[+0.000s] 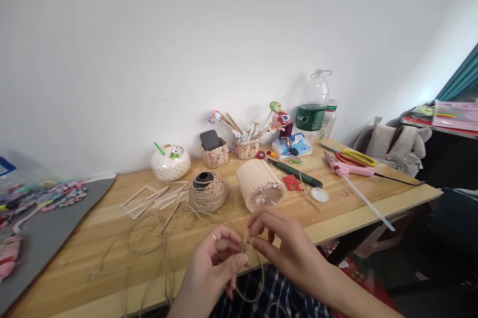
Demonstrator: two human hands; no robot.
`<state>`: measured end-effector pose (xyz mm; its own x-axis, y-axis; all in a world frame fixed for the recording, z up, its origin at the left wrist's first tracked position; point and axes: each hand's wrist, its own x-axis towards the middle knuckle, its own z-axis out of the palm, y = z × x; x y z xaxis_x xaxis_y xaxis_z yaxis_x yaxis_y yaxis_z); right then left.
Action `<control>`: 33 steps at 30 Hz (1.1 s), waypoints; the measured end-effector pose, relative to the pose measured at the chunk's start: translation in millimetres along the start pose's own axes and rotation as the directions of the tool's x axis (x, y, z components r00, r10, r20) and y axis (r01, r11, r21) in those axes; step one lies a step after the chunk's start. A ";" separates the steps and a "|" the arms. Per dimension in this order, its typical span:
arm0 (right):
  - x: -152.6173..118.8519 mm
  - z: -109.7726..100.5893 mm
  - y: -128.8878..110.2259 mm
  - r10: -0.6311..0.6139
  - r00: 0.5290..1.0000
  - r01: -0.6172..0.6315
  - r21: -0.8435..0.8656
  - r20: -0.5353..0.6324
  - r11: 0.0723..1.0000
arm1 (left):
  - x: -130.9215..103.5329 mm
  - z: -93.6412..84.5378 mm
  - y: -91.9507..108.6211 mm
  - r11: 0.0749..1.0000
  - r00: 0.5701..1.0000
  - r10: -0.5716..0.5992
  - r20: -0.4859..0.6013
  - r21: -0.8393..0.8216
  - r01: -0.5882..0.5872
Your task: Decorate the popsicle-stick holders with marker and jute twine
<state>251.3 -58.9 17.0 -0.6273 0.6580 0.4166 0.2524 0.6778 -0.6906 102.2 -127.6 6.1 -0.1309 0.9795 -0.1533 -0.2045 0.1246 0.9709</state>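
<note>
Over the front edge of the table, my left hand (220, 258) pinches a piece of thin brown twine (257, 298) between thumb and fingers. My right hand (274, 236) grips the same twine right beside it, fingertips nearly touching the left ones. A small loop stands up between the fingers, and a larger loop hangs below them. Behind my hands lies a ball of twine (209, 196) on a dark core, with loose strands trailing left over the wood. Just right of it, a cylinder covered in wooden sticks (259, 183) lies on its side, its end towards me.
Wooden sticks (149, 201) lie left of the twine ball. A white coconut (171, 164) and two small stick baskets (214, 154) stand along the wall. At right are a pink glue gun (349, 166), scissors (354, 158), a dark green pen-like tool (298, 173) and a large bottle (312, 109).
</note>
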 end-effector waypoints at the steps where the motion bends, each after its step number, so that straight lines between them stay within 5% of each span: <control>1: 0.7 2.0 2.3 0.080 0.996 -0.077 0.099 -0.034 0.992 | 0.6 0.5 -0.6 1.000 1.000 -0.015 -0.009 0.022 0.015; 4: 3.3 5.9 8.5 0.263 0.955 -0.198 0.369 -0.135 0.908 | 1.5 3.0 -2.5 0.998 0.998 0.029 -0.059 0.055 -0.026; 7: 7.7 7.0 11.5 0.419 0.888 -0.203 0.655 -0.190 0.728 | 0.4 7.4 -2.9 0.991 0.986 0.106 -0.131 0.098 -0.093; 12: 16.3 9.8 7.1 0.488 0.873 -0.193 0.912 -0.009 0.363 | -2.3 14.2 -2.8 0.968 0.973 0.168 -0.157 0.212 -0.133; 15: 19.9 9.1 3.6 0.490 0.872 -0.145 0.952 -0.006 0.270 | -4.1 15.6 -5.6 0.948 0.965 0.213 -0.153 0.271 -0.167; 21: 19.6 -4.4 1.5 0.552 0.825 -0.028 0.966 -0.123 0.257 | -10.8 17.5 -17.3 0.943 0.966 0.239 -0.094 0.259 -0.208; 27: 18.2 -9.2 2.8 0.498 0.854 -0.003 0.954 -0.154 0.299 | -14.8 16.9 -17.0 0.942 0.965 0.246 -0.095 0.259 -0.214; 30: 17.6 -16.5 5.6 0.443 0.878 -0.034 0.902 -0.179 0.431 | -15.1 13.5 -9.2 0.936 0.968 0.239 -0.073 0.284 -0.210; 33: 16.8 -25.4 8.0 0.371 0.904 -0.081 0.766 -0.213 0.637 | -13.5 10.3 -4.0 0.961 0.993 0.115 -0.027 0.254 -0.104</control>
<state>261.5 -34.1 33.6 -0.3166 0.9160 0.2465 -0.3531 0.1274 -0.9269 114.8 -139.7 6.1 -0.1800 0.9826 -0.0457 0.0637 0.0580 0.9963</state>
